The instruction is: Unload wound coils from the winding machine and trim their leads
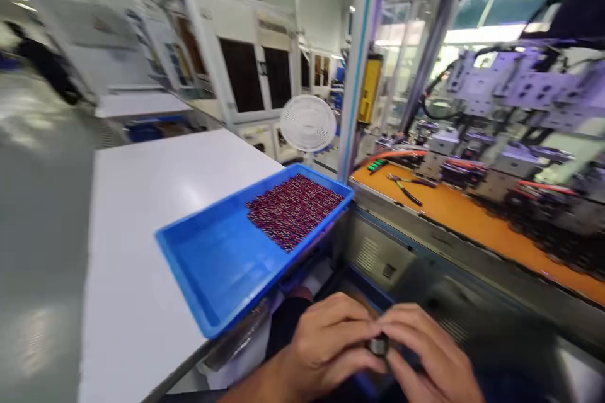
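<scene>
At the bottom of the head view, my left hand (331, 343) and my right hand (423, 349) meet above my lap. Fingertips of both hands pinch a small dark cylindrical part (378, 345) with a shiny metallic face. Most of the part is hidden behind the fingers, so I cannot tell its exact kind. Ahead and to the left of the hands, a blue plastic tray (212, 264) lies at the edge of the white table. Many small dark red and purple pieces (295, 208) fill its far right half in close rows.
A white table (137, 233) extends to the left. On the right stands a machine with an orange bed (454, 214), where pliers (406, 187) lie. A metal frame post (357, 75) rises beyond the tray, near a white fan (308, 123). A dark-clothed person (42, 63) is far left.
</scene>
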`<state>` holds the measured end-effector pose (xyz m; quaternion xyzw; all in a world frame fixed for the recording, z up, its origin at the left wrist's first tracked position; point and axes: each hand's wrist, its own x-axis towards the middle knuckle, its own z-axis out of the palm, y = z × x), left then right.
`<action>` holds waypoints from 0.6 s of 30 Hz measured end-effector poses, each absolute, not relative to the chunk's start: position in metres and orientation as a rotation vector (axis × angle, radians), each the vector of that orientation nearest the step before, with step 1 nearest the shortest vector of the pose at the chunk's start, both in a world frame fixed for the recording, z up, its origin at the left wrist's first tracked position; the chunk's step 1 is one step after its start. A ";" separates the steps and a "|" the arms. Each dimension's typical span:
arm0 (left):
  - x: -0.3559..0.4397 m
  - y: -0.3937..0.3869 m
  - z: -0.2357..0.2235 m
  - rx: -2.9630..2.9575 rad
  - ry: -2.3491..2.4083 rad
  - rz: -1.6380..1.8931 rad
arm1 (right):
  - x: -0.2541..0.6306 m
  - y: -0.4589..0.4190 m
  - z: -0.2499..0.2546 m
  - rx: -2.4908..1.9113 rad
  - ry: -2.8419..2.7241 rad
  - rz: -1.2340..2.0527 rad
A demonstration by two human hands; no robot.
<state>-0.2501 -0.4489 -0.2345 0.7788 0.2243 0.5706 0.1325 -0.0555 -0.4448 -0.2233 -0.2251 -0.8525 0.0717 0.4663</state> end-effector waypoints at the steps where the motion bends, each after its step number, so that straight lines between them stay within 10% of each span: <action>1: -0.252 -0.449 -0.230 2.280 0.663 1.647 | -0.058 -0.445 -0.218 -0.540 -2.098 0.246; 18: -0.218 -0.447 -0.247 1.098 0.606 1.337 | -0.053 -0.449 -0.219 -0.675 -2.013 0.231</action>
